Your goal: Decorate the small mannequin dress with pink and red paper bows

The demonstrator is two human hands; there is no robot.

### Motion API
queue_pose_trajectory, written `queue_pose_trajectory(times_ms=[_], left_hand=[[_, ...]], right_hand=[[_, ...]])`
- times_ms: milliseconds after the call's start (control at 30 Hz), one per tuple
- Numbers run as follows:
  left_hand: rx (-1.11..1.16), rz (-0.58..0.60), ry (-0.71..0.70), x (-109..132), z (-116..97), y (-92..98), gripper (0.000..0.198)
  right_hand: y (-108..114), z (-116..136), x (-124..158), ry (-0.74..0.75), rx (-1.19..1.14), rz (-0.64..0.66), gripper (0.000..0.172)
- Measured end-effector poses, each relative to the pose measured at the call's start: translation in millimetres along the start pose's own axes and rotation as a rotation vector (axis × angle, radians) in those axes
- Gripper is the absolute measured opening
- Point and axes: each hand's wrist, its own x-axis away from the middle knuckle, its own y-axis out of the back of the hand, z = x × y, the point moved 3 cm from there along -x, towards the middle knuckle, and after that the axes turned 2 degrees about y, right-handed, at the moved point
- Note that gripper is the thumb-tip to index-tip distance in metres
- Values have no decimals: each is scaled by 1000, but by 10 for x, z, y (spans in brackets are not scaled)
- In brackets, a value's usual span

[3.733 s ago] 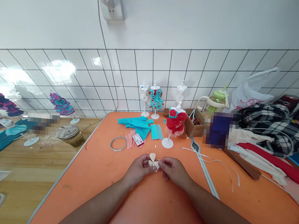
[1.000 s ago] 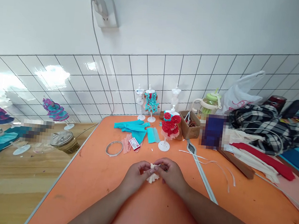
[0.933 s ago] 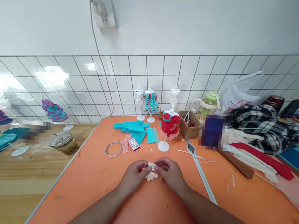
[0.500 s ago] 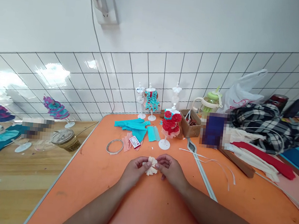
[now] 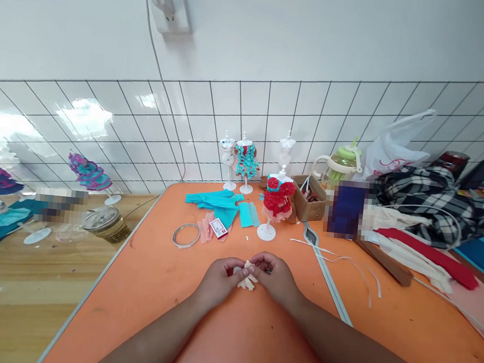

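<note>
Between the fingertips of both hands is a small cream ruffled piece of crepe paper (image 5: 247,283), gathered at its middle. My left hand (image 5: 224,278) pinches it from the left side, thumb on top. From the right, my right hand (image 5: 274,276) pinches the same piece with thumb and forefinger; a small dark item shows by its fingers, too small to name. Beyond the hands stands a mini dress form (image 5: 278,199) in a red ruffled dress with a pale pink hem. A red-and-white small box (image 5: 219,229) lies on pink paper strips (image 5: 205,229).
Wire ring (image 5: 186,235) and turquoise crepe paper (image 5: 212,200) lie left of centre on the orange table (image 5: 148,309). More dress forms (image 5: 246,165) stand at the back beside a cardboard box (image 5: 309,205). White strips (image 5: 346,259), cloth and a green-lidded bottle (image 5: 344,163) are to the right.
The cream piece has gone from spread out flat to pinched and bunched at its middle. Both hands have drawn closer together around it.
</note>
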Motion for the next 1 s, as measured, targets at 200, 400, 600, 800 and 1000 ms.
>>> queue_pose_trajectory(times_ms=[200,400,600,800,1000], left_hand=[[69,-49,30,-6,-33,19,29],[18,-62,47,-14,15,40,28],[73,-177,40,-1,-36,37,30],[91,-220,28,-25,-22,70,36],[237,-79,54,-9,16,-1,51]], right_hand=[[0,-54,-13,-81,-96,47,24],[-26,-55,13,-119,-156,83,37],[-40,-114,-4,-172,-214,64,37],[-64,-114,0,-199,-222,91,37],[-14,-94,-11,-125,-214,-3,31]])
